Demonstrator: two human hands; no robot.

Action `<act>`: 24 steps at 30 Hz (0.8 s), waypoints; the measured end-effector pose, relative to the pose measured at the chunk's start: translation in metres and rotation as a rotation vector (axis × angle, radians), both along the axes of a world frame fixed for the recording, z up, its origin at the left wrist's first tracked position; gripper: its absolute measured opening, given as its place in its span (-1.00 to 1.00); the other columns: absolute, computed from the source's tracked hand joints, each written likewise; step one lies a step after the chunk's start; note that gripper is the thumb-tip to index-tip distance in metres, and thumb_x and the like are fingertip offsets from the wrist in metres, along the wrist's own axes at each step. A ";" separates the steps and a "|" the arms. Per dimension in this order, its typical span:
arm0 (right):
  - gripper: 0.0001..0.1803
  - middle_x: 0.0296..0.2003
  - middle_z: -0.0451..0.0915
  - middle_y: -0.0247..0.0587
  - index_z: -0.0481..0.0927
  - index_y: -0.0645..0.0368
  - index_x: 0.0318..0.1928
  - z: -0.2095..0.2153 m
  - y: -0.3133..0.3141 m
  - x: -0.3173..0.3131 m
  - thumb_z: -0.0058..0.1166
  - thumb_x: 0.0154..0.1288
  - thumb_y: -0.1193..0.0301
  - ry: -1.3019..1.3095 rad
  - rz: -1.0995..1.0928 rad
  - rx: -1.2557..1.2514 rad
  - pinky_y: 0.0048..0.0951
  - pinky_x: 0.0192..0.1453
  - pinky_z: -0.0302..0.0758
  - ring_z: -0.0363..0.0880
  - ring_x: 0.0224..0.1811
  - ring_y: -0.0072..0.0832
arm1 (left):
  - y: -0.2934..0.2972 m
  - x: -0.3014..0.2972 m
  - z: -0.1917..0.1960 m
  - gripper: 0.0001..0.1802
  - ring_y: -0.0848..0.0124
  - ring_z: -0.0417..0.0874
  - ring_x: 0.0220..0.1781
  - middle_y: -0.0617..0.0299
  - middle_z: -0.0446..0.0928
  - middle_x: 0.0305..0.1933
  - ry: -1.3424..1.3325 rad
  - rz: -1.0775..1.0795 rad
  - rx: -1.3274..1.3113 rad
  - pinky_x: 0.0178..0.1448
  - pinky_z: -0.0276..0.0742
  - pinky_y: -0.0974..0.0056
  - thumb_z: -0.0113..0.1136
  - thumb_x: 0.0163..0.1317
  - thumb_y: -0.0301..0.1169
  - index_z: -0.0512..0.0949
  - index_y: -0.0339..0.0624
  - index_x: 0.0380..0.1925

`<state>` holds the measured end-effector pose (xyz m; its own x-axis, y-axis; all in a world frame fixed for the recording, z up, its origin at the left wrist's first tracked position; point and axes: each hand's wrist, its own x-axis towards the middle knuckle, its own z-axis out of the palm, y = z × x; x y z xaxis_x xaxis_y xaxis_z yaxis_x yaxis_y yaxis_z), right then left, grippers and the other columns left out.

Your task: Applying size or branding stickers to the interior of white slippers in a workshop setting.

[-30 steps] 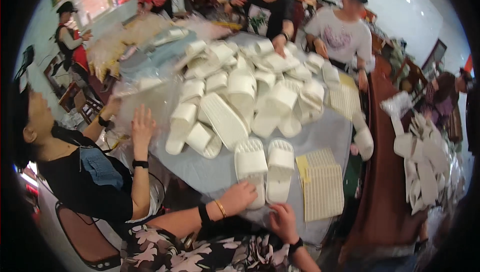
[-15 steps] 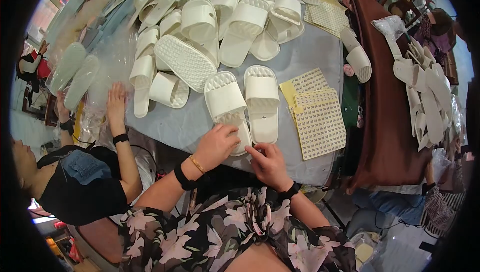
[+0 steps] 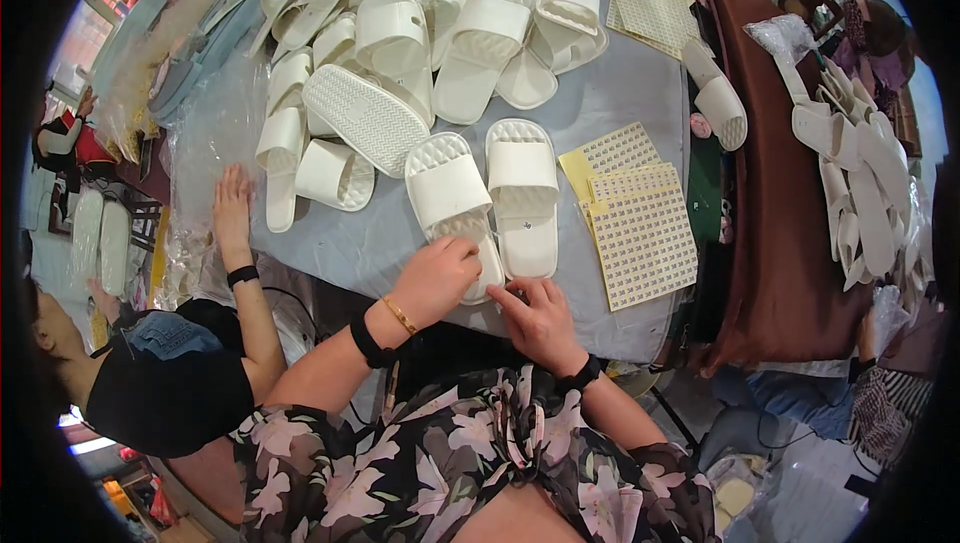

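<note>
Two white slide slippers lie side by side before me, toes pointing away. On the left slipper (image 3: 443, 183), my left hand (image 3: 433, 278) bends over the heel half with its fingers together and tips down on the insole. Whatever may be under those fingertips is hidden. At that slipper's heel edge, my right hand (image 3: 540, 318) has its thumb side against the rim, fingers curled. A small dark-printed mark shows on the insole of the right slipper (image 3: 524, 188). To its right lie yellow-edged sheets of small printed stickers (image 3: 645, 238).
A heap of white slippers (image 3: 390, 53) covers the far side of the grey table (image 3: 620, 93). More sticker sheets (image 3: 655, 8) lie at the far right. On the left, a co-worker's hand (image 3: 232, 203) rests on clear plastic. White slippers (image 3: 865, 193) are piled beyond the brown chair back (image 3: 775, 193).
The co-worker has moved a pair of pale slippers in plastic from the table's left edge leftward and down. My hands stay at the same slipper with barely any shift.
</note>
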<state>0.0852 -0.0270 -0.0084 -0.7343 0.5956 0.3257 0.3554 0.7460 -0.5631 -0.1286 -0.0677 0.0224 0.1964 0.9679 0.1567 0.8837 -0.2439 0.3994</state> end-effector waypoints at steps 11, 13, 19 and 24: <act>-0.50 -0.15 0.52 -0.31 0.61 -0.04 0.05 0.001 -0.003 0.002 0.16 0.02 0.55 -0.001 0.010 -0.004 -0.28 -0.02 0.44 0.50 -0.11 -0.29 | 0.016 0.000 -0.003 -0.86 0.19 0.55 -0.08 0.13 0.50 -0.17 0.160 -0.179 -0.025 -0.06 0.56 0.19 0.17 -0.03 -0.44 0.54 -0.27 -0.44; -0.49 -0.15 0.51 -0.31 0.61 -0.04 0.06 0.001 -0.002 0.001 0.16 0.02 0.55 0.006 0.009 -0.001 -0.28 -0.02 0.43 0.50 -0.10 -0.29 | 0.015 -0.004 -0.006 -0.85 0.21 0.55 -0.09 0.14 0.49 -0.17 0.137 -0.197 0.016 -0.08 0.57 0.20 0.17 -0.04 -0.44 0.54 -0.27 -0.45; -0.47 -0.15 0.51 -0.29 0.60 -0.03 0.07 -0.003 0.000 0.002 0.16 0.00 0.56 0.010 0.013 -0.005 -0.26 -0.01 0.43 0.49 -0.10 -0.28 | 0.003 -0.015 -0.003 -0.86 0.11 0.55 0.07 0.04 0.53 0.07 -0.212 -0.085 -0.065 0.12 0.52 0.15 0.26 0.10 -0.42 0.53 -0.23 -0.37; -0.47 -0.16 0.51 -0.30 0.60 -0.02 0.08 0.002 0.001 0.002 0.15 0.00 0.56 -0.003 0.019 -0.023 -0.26 -0.01 0.44 0.50 -0.11 -0.28 | -0.003 -0.007 -0.001 -0.84 0.12 0.54 0.11 0.08 0.53 0.12 -0.083 -0.059 -0.020 0.16 0.50 0.14 0.27 0.13 -0.38 0.57 -0.18 -0.32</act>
<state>0.0868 -0.0261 -0.0062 -0.7461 0.5894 0.3099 0.3431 0.7391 -0.5796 -0.1360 -0.0707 0.0210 0.2406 0.9581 0.1557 0.8315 -0.2862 0.4762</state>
